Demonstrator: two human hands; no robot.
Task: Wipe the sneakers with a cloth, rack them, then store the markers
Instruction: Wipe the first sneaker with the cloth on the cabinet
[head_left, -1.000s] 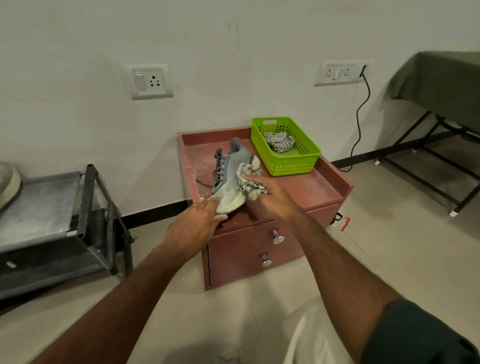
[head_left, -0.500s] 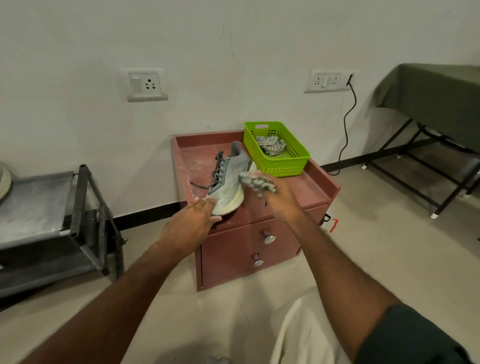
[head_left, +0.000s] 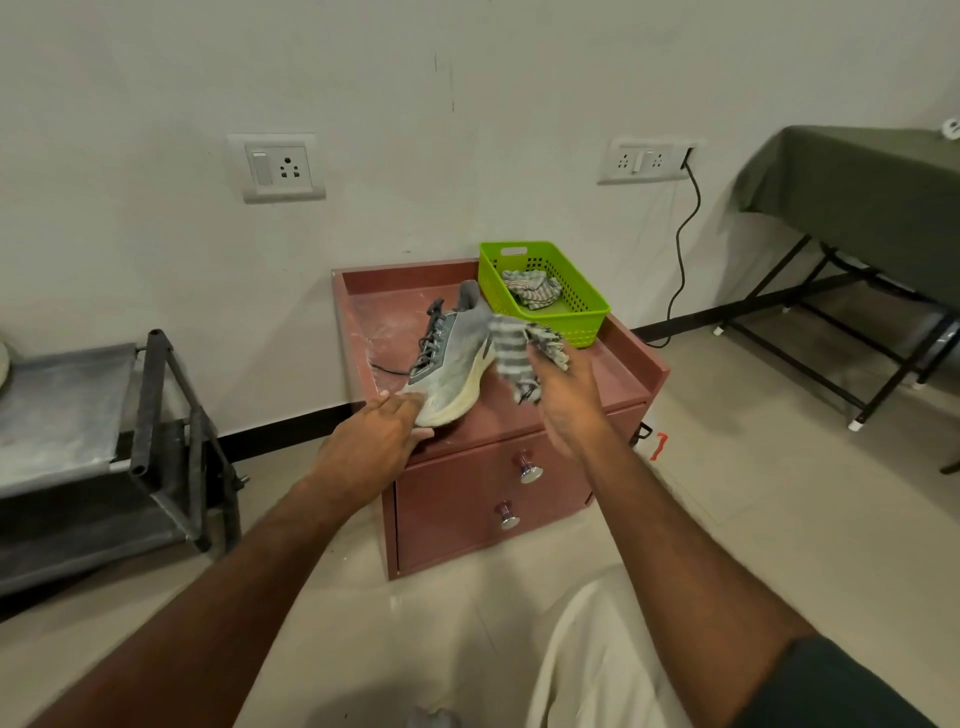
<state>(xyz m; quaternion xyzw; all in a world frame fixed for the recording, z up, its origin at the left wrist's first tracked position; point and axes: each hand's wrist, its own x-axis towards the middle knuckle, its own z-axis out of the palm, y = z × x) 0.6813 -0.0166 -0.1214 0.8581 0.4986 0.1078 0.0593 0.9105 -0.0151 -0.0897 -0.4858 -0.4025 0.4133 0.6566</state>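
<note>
A grey sneaker (head_left: 453, 358) with a pale sole lies tilted on the reddish drawer cabinet (head_left: 613, 374), toe toward me. My left hand (head_left: 376, 441) holds its toe, fingers on top and thumb under the sole. My right hand (head_left: 563, 397) grips a grey-and-white striped cloth (head_left: 511, 345), lifted just right of the shoe's heel side. The metal shoe rack (head_left: 156, 431) stands on the floor at the left. No markers are visible.
A lime green basket (head_left: 587, 306) with another striped cloth (head_left: 532, 288) inside sits at the cabinet's back right. The cabinet has two drawers with metal knobs (head_left: 530, 470). A folding table with a green cover (head_left: 872, 192) stands at the right. A black cable (head_left: 685, 249) hangs from the wall socket.
My right hand has lifted the cloth off the shoe's side and moved it right and back. My left hand keeps its hold on the toe.
</note>
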